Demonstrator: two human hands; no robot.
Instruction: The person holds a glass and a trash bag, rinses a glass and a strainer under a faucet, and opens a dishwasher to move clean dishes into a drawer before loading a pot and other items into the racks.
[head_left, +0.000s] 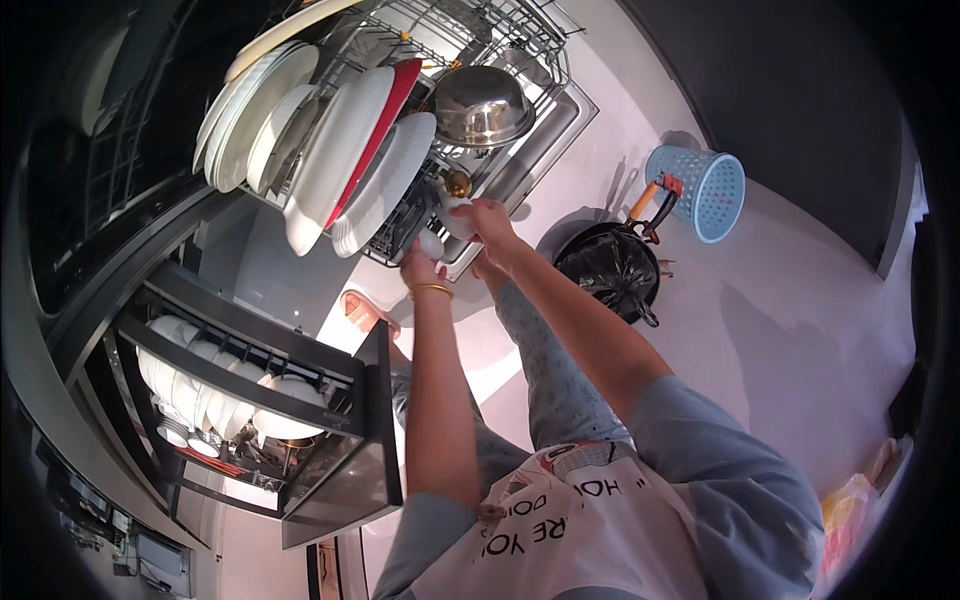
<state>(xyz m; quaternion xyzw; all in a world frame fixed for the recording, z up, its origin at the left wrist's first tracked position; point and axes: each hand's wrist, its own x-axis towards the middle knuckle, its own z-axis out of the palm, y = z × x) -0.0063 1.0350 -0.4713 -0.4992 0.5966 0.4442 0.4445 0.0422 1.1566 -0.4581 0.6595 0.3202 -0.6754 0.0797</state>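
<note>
My left hand (422, 266) grips a small white ceramic piece (430, 244) at the front corner of the dishwasher's lower rack (390, 244); its full shape is hidden. In my right hand (491, 225) is another white ceramic piece (457, 222), perhaps a spoon or small bowl, held beside the first. A small gold-coloured rounded thing (457, 183) lies just behind it. White plates (394, 187), a red-rimmed dish (382, 135) and an upturned steel bowl (482, 106) stand in the rack close to my hands.
An open pull-out drawer (244, 375) with bowls (289, 409) and plates stands at the left. On the floor at the right are a dark pan (649, 300) holding a black plastic bag (619, 266) and a light blue perforated basket (724, 196). A slipper (358, 309) lies below the rack.
</note>
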